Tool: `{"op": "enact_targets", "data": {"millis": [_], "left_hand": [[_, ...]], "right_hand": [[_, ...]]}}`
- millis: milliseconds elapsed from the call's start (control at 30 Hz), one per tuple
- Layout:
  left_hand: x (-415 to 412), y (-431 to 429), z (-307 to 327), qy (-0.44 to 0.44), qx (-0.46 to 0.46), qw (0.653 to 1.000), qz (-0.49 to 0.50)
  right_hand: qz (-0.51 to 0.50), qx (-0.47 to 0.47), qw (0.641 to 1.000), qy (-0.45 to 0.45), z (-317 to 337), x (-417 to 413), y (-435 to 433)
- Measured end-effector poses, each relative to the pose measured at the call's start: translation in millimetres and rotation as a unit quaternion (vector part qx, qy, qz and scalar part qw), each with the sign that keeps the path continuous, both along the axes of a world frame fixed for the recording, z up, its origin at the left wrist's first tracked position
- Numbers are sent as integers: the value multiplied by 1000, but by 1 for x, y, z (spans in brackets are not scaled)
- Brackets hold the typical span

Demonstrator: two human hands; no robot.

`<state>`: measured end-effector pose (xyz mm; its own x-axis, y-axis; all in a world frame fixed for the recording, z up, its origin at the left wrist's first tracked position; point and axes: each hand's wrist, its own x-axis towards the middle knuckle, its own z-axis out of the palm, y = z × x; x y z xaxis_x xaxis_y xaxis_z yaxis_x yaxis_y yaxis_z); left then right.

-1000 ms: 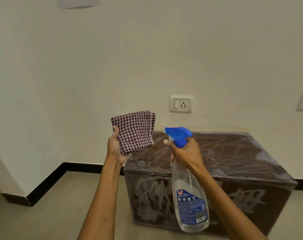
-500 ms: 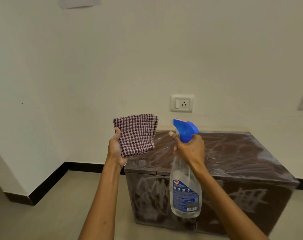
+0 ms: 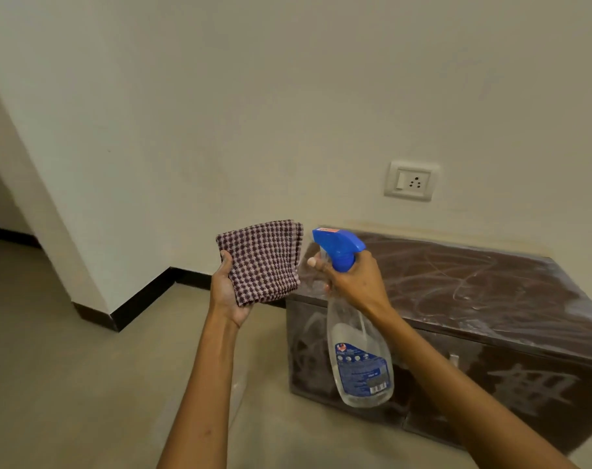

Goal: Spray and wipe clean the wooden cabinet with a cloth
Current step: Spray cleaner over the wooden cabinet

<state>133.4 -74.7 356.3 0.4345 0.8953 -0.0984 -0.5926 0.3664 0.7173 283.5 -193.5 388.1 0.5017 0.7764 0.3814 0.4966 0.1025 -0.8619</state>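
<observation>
The left hand (image 3: pixel 227 290) is gripping a folded checked cloth (image 3: pixel 261 261), holding it upright just left of the wooden cabinet (image 3: pixel 474 299). The right hand (image 3: pixel 354 280) is wrapping round the neck of the spray bottle (image 3: pixel 357 353), a finger reaching for the trigger, nozzle pointing at the cloth. The step seems to be wetting the cloth; it is probably best done with short squeezes, nozzle near the fabric, so mist is not drifting past the cabinet's chalky top.

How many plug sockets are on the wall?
1. The wall socket, a white plate with a switch beside three pin holes, sits on the wall above the dusty wooden cabinet. Others may lie outside the picture, to the right.
</observation>
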Motion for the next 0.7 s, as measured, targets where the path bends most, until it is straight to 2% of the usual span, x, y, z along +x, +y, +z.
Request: {"op": "enact_targets", "data": {"millis": [233,367,567,700], "left_hand": [[-104,12,-55,16,-39,992,121],[-159,9,-95,59,-69,979,181],[-199,9,-142,65,-127,962,231],[-206,20,-167,72,-137,955,252]], "right_hand": [[90,-57,994,9,-46,-76,70],[120,-57,988,74,-83,-117,111],[157,-67,975,146,-145,-167,160],[193,-85,965,158,-192,-183,188]]}}
